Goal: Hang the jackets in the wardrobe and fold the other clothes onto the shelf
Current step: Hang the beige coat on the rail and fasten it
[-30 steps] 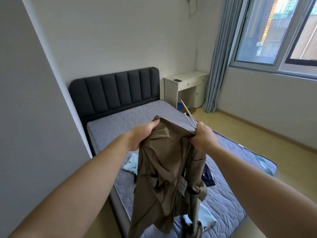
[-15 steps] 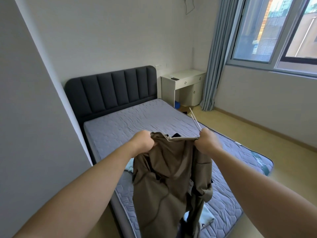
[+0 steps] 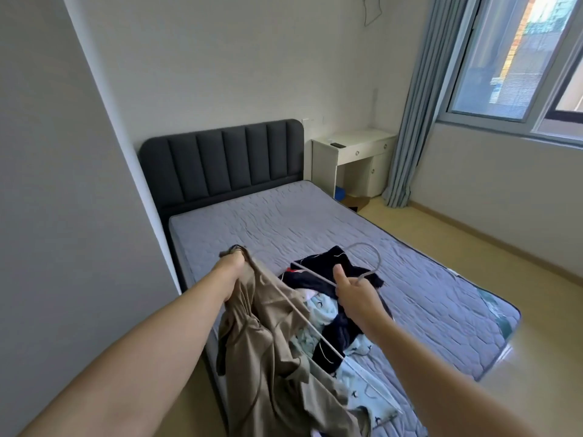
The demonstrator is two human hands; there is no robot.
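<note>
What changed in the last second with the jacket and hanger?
The right hand let go of the brown jacket and now holds only the white hanger, swung down across the jacket. Both hands dropped lower toward the bed. The left hand still grips the jacket's top; the clothes pile stayed put.

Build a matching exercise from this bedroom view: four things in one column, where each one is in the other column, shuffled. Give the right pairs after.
Things
1. brown jacket
2. white hanger
3. navy garment
4. white desk

Places
a. lying on the mattress
b. gripped by the left hand
c. standing beside the curtain
d. held in the right hand

Pairs: 1-b, 2-d, 3-a, 4-c.
</note>
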